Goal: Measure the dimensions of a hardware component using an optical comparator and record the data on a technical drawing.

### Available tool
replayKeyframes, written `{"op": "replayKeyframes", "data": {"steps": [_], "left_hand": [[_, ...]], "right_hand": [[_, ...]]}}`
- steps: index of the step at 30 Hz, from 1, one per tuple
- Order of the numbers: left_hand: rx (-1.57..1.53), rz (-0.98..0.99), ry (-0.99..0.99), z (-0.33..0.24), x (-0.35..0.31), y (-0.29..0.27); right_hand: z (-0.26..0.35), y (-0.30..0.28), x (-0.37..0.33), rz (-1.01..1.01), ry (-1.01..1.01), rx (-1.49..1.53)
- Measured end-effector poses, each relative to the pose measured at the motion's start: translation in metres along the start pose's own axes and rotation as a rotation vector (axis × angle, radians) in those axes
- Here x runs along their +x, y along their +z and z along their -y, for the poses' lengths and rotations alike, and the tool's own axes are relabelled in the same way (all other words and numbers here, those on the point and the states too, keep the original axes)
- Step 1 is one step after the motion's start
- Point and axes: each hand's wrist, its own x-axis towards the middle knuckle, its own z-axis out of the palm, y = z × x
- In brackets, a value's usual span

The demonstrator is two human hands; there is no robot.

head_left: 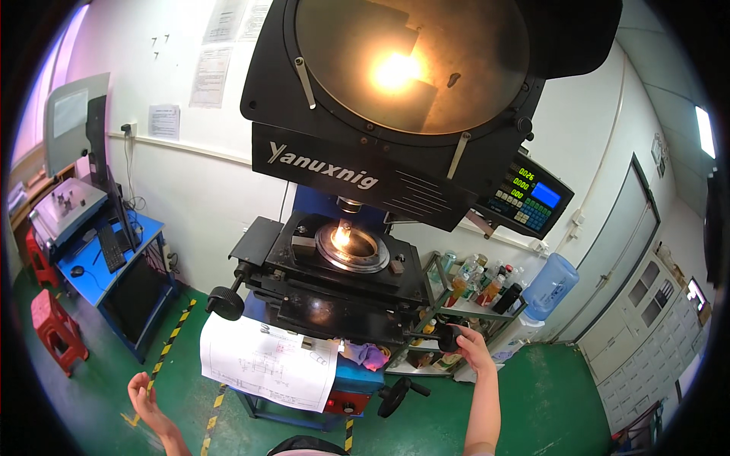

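At the right end of the black measuring stage [319,292], my right hand [475,349] has its fingers wrapped round a black knob [449,338]. My left hand [148,404] hangs in the air at the lower left, fingers loosely bent and apart, holding nothing. The stage belongs to a large black optical projector [350,163]. Its round screen [487,53] shows a bright glow and dark block-like shadows. On the stage, a round metal ring [370,262] surrounds a brightly lit spot under the lens [349,204]. Another black knob [226,303] sticks out at the stage's left end.
Below the stage lie a paper drawing [258,368] and a purple cloth [366,355]. A black crank handwheel [395,397] juts out below. A digital readout [532,195] hangs at right, above a bottle shelf [475,308]. A blue desk [125,266] and red stools [57,330] stand left.
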Motion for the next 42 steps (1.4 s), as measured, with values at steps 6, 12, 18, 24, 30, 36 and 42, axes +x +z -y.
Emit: {"op": "replayKeyframes", "data": {"steps": [6,12,18,24,30,36,42], "left_hand": [[-0.076,-0.001,-0.039,0.001,0.001,-0.003],[-0.110,0.013,-0.046,-0.003,0.000,-0.006],[-0.158,0.021,-0.064,0.002,0.000,-0.007],[-0.159,0.007,-0.072,0.003,0.007,-0.008],[-0.200,-0.005,-0.119,-0.002,0.007,-0.012],[-0.181,-0.008,-0.095,-0.004,0.001,-0.012],[1.094,-0.160,0.562,0.037,-0.003,-0.010]], "right_hand": [[0.000,-0.006,0.007,-0.082,0.131,-0.071],[0.010,-0.004,0.011,-0.164,0.363,-0.287],[-0.012,-0.014,0.000,-0.255,0.069,-0.379],[-0.015,-0.008,0.007,-0.300,-0.022,-0.303],[-0.029,-0.015,0.022,-0.327,0.032,-0.380],[-0.043,-0.017,0.025,-0.325,0.052,-0.297],[-0.033,0.002,0.018,-0.314,0.113,-0.180]]}}
